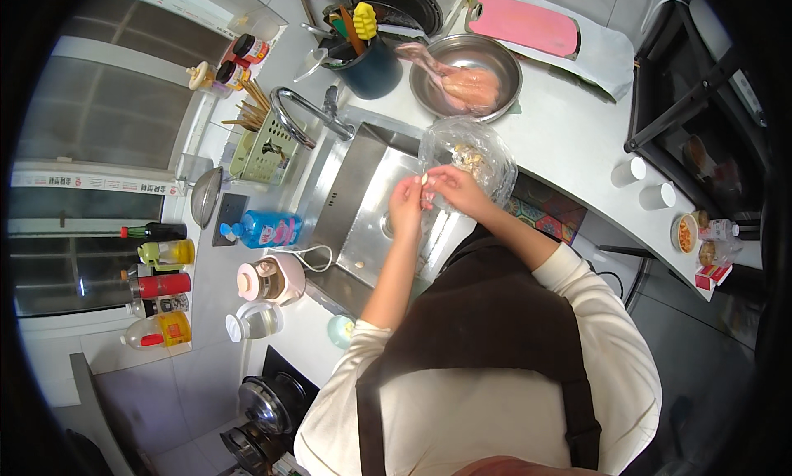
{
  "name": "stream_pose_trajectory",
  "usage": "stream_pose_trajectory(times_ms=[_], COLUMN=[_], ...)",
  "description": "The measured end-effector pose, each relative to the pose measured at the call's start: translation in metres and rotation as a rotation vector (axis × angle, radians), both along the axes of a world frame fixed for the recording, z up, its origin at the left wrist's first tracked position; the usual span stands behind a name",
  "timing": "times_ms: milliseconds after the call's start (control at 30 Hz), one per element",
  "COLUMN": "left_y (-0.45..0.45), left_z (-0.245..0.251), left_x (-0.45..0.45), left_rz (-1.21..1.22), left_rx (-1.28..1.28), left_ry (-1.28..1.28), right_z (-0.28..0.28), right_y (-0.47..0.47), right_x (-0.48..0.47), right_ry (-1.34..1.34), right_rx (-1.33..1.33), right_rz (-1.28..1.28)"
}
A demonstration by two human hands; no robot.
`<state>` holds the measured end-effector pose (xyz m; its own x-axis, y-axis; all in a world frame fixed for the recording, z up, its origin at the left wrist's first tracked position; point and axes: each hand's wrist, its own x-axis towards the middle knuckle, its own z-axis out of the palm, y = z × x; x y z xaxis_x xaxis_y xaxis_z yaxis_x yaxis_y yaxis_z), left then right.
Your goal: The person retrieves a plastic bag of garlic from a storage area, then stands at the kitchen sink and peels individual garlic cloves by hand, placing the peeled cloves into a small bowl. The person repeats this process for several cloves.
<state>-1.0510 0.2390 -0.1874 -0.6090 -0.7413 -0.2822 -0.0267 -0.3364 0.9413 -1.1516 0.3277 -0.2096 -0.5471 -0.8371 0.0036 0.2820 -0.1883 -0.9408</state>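
Over the sink (371, 197), my left hand (406, 197) pinches a small pale piece, apparently a garlic clove (424, 179), between thumb and fingertips. My right hand (458, 188) meets it there, its fingertips closed against the same clove and partly hiding it. Just beyond my right hand, a clear plastic bag (498, 145) lies open over the sink's edge, with brownish-white scraps (470, 157) inside. A similar small pale piece (359, 264) rests on the sink bottom.
A steel bowl (510, 74) of raw poultry (470, 87) stands beyond the bag, near a pink cutting board (526, 25) and a utensil holder (370, 74). The faucet (312, 114) arches in from the left, above a blue soap bottle (269, 228) and a pink appliance (288, 278).
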Motion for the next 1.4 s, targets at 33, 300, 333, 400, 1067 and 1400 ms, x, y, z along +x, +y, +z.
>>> stream_pose_trajectory(times_ms=[33, 300, 333, 400, 1067, 1400], left_y=[0.001, 0.001, 0.003, 0.009, 0.014, 0.014], left_z=[0.001, 0.017, 0.02, 0.022, 0.014, 0.037], left_x=[0.006, 0.06, 0.065, 0.073, 0.091, 0.102], left_rz=[0.006, 0.149, 0.111, 0.048, -0.354, -0.42], left_rx=[-0.039, -0.582, -0.598, -0.645, -0.901, -0.494], left_ry=[0.017, -0.072, -0.073, -0.097, -0.316, -0.191], right_z=[0.005, 0.016, 0.017, 0.018, 0.03, 0.04], right_y=[-0.006, -0.032, -0.038, -0.039, -0.01, 0.0], right_x=[0.006, 0.049, 0.053, 0.054, 0.065, 0.086], right_ry=[-0.013, 0.035, 0.13, -0.016, -0.15, 0.328], right_rx=[0.036, -0.14, -0.033, 0.087, 0.427, 0.354], right_rz=[0.048, 0.255, 0.231, 0.351, 0.502, 0.226])
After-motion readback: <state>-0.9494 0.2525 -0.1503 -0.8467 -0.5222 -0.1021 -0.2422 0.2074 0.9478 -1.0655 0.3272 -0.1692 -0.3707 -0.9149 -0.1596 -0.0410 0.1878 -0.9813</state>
